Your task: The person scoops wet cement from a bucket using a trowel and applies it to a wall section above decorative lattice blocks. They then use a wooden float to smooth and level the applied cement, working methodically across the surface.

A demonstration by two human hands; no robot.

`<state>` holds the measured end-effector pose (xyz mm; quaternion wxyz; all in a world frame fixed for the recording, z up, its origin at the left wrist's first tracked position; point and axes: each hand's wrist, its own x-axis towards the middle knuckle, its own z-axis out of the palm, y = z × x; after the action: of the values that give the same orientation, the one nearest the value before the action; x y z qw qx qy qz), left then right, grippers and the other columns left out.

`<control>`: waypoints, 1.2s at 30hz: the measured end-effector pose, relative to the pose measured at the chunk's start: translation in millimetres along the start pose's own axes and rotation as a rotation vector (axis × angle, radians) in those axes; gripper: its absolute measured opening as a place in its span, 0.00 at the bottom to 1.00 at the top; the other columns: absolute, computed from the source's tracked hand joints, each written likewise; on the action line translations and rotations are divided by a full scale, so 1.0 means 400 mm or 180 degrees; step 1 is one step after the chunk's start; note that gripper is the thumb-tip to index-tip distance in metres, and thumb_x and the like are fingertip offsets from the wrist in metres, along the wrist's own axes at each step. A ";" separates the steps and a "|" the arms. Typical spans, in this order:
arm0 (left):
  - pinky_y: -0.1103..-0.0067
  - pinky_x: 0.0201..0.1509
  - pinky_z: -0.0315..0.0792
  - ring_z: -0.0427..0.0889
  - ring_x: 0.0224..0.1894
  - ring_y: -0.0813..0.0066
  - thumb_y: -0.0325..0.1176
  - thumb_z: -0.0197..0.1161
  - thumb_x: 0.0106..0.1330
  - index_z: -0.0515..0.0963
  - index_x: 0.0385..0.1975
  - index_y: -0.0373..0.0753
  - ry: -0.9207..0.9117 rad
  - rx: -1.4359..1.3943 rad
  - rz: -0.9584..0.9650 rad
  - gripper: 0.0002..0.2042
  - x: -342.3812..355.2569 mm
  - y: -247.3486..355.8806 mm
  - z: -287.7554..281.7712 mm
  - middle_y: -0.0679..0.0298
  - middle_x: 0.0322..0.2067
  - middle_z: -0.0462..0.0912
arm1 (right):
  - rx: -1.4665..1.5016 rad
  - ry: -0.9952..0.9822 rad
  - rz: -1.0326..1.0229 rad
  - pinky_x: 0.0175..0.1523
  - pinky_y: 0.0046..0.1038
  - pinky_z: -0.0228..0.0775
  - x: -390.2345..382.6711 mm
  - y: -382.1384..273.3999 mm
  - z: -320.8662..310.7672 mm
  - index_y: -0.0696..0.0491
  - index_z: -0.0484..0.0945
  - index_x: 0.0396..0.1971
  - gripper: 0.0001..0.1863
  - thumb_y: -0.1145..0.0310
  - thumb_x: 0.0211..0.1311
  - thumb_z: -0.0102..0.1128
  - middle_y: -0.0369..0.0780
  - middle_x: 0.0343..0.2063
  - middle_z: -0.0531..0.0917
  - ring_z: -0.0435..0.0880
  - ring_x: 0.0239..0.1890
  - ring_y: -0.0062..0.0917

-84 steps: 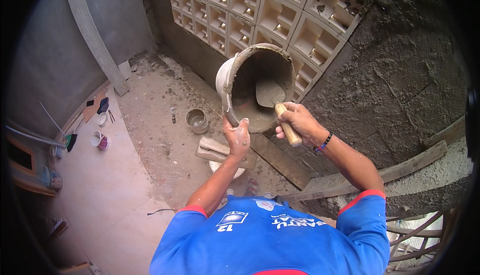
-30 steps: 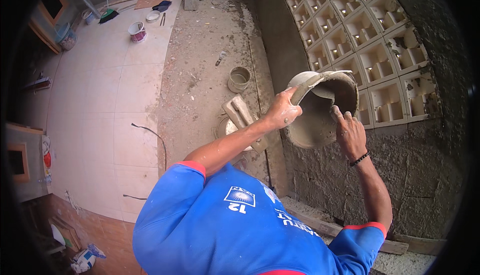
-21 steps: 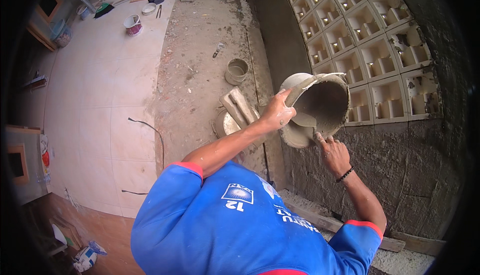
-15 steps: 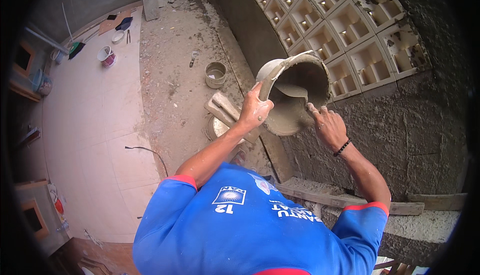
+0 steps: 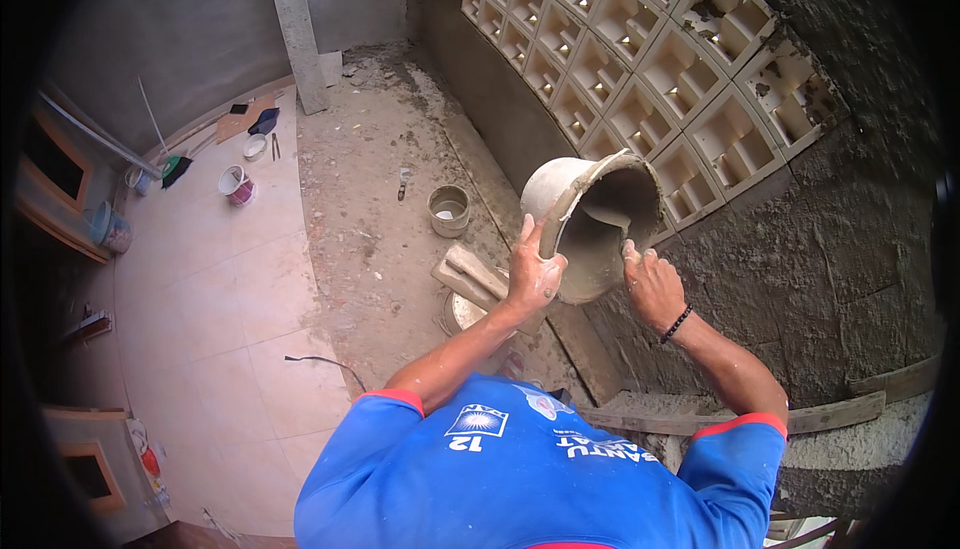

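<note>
A tilted bucket (image 5: 552, 185), pale outside and coated with grey mortar inside, is held up in front of me, its mouth turned toward me. The fingers of my left hand (image 5: 537, 271) are closed on its left rim. My right hand (image 5: 654, 287) grips a trowel at the bucket's right side, the handle mostly hidden by my fingers. The trowel's blade (image 5: 606, 216) reaches inside the bucket, against wet mortar (image 5: 590, 261). Below my left hand, a wooden float (image 5: 470, 273) lies across a second pale bucket (image 5: 463, 311), partly hidden by my forearm.
A breeze-block screen (image 5: 690, 74) and rough mortared wall (image 5: 760, 239) rise on the right. A wooden plank (image 5: 740, 415) runs along the wall's lower part. A small grey pail (image 5: 449, 211) stands on the dirt floor. Pale tiles (image 5: 230, 299) cover the left, with a paint pail (image 5: 237, 186).
The whole view has shifted, so the surroundings sit lower and more to the right at left. Both hands keep hold of the bucket and trowel, the blade still inside.
</note>
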<state>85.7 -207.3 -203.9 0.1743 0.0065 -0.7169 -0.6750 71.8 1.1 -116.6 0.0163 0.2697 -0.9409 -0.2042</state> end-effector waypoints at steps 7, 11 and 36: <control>0.69 0.62 0.68 0.65 0.66 0.37 0.22 0.57 0.50 0.65 0.69 0.54 0.0036 0.0095 -0.0035 0.39 -0.004 0.000 -0.014 0.25 0.65 0.53 | 0.0217 -0.0059 -0.0245 0.34 0.38 0.79 -0.017 -0.005 -0.045 0.61 0.70 0.58 0.25 0.72 0.60 0.52 0.51 0.33 0.81 0.83 0.36 0.42; 0.70 0.57 0.72 0.66 0.65 0.38 0.21 0.57 0.50 0.64 0.69 0.56 0.0147 0.0181 0.0389 0.40 0.005 -0.018 -0.011 0.26 0.66 0.54 | -0.0071 0.0184 0.0222 0.39 0.37 0.76 0.035 0.053 -0.194 0.55 0.70 0.60 0.25 0.70 0.62 0.52 0.47 0.37 0.80 0.79 0.43 0.39; 0.71 0.69 0.60 0.63 0.69 0.49 0.14 0.55 0.49 0.67 0.66 0.42 -0.0326 -0.0061 0.1075 0.38 0.077 0.128 -0.055 0.33 0.69 0.53 | 0.0863 0.0204 0.0113 0.33 0.42 0.78 0.075 0.155 -0.175 0.56 0.81 0.28 0.11 0.64 0.60 0.56 0.50 0.21 0.83 0.85 0.27 0.45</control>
<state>74.2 -231.3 -146.1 0.2486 -0.1501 -0.7092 -0.6424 24.9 7.3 -30.5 0.0133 0.2592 -0.9635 -0.0662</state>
